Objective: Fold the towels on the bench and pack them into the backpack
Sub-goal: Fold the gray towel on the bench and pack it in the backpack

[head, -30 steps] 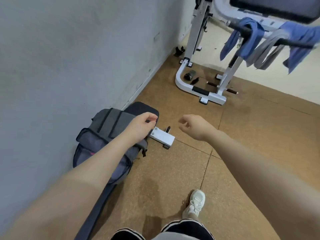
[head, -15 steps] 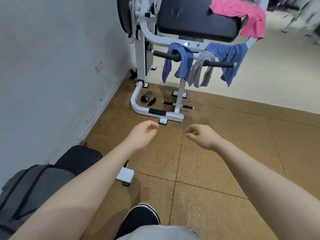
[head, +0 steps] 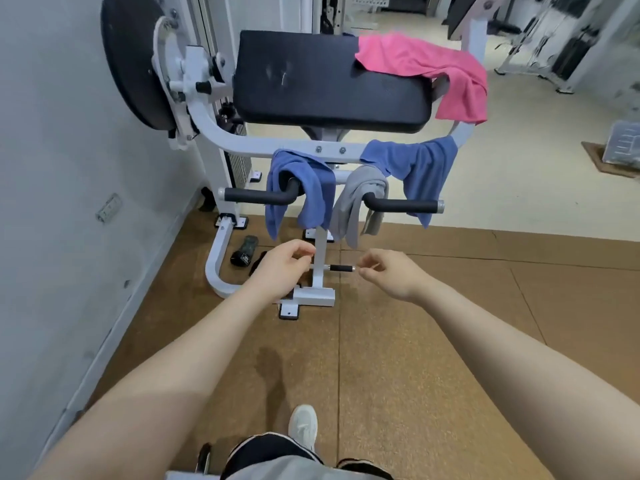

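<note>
- A person's left hand and right hand reach forward over a cork floor, each grip loosely curled, holding nothing.
- A pink towel drapes over the right end of the black padded tabletop.
- Two blue towels and a grey towel between them hang from the white frame and its handlebar below.
- The backpack is out of view.

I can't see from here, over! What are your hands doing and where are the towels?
Left hand and right hand both free, loosely curled, reaching. Four towels unfolded: pink towel on the bench pad, three draped lower. Nothing in the way.
</note>
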`<state>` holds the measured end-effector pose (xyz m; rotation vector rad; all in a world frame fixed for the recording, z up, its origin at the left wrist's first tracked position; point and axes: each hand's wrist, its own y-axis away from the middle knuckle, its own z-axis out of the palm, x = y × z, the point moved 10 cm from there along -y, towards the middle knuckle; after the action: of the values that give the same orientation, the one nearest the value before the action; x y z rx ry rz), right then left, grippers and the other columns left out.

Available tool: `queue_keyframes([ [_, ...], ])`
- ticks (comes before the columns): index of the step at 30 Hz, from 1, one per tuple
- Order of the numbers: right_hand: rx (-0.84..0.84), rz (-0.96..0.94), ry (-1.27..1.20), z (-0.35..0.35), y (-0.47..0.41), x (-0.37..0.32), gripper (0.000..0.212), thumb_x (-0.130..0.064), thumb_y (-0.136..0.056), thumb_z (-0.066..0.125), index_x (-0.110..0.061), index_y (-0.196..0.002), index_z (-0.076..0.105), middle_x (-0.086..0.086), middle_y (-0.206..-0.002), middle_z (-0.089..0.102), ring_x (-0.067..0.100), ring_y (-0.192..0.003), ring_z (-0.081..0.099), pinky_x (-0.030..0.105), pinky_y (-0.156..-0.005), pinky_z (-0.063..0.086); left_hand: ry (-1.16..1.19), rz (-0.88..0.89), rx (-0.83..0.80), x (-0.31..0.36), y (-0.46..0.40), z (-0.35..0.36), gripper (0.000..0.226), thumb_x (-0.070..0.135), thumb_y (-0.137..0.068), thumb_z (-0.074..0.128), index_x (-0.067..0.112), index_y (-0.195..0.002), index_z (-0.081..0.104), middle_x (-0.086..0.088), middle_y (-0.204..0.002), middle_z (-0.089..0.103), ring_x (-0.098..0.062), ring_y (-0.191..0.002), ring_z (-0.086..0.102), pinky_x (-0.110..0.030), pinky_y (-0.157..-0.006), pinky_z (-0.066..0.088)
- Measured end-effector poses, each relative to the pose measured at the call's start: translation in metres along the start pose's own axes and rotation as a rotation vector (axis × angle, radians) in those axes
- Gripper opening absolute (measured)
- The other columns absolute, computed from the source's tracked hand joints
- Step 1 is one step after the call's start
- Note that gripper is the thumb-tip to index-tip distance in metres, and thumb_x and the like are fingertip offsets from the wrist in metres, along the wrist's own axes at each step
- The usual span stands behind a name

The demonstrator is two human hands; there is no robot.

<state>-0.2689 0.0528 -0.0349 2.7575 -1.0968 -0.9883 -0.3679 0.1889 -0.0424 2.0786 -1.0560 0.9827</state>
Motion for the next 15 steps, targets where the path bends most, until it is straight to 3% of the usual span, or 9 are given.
queue_keyframes([
  [7,0.089,0.018,-0.084,-0.072,-0.11,0.026,0.021,-0.018,-0.092,0.05,-0.012,-0.108,0.062,-0.001,-0.105,0.062,0.017,-0.098,0.057,0.025,-0.081,0.042,-0.024,0.029,-0.073,0.042,-0.136,-0.001,0.022,0.021,-0.094,0.046,0.024,-0.114,0.055,0.004,-0.107,0.059,-0.01,-0.098,0.054,-0.023,-0.082,0.039],
  [10,0.081,-0.003,0.006,-0.097,-0.159,0.038,0.023,-0.016,-0.092,0.048,-0.006,-0.108,0.062,0.008,-0.108,0.066,0.026,-0.1,0.059,0.034,-0.085,0.046,-0.042,0.03,-0.058,0.055,-0.185,0.0,0.022,0.019,-0.094,0.046,0.022,-0.113,0.056,0.006,-0.105,0.057,-0.01,-0.098,0.053,-0.024,-0.083,0.039],
  [12,0.058,-0.017,0.036,-0.107,-0.199,0.052,0.025,-0.014,-0.093,0.045,-0.005,-0.11,0.061,0.01,-0.111,0.065,0.028,-0.101,0.06,0.032,-0.083,0.045,-0.041,0.029,-0.037,0.061,-0.216,0.002,0.024,0.019,-0.094,0.045,0.018,-0.116,0.056,0.002,-0.112,0.058,-0.013,-0.104,0.054,-0.024,-0.086,0.04],
  [15,-0.069,-0.08,0.231,-0.102,-0.264,0.077,0.03,-0.013,-0.094,0.039,-0.007,-0.12,0.053,0.013,-0.123,0.056,0.031,-0.107,0.055,0.038,-0.09,0.045,-0.008,-0.008,0.016,0.06,-0.258,0.004,0.026,0.017,-0.095,0.044,0.015,-0.119,0.054,-0.002,-0.12,0.058,-0.017,-0.107,0.055,-0.027,-0.092,0.042],
])
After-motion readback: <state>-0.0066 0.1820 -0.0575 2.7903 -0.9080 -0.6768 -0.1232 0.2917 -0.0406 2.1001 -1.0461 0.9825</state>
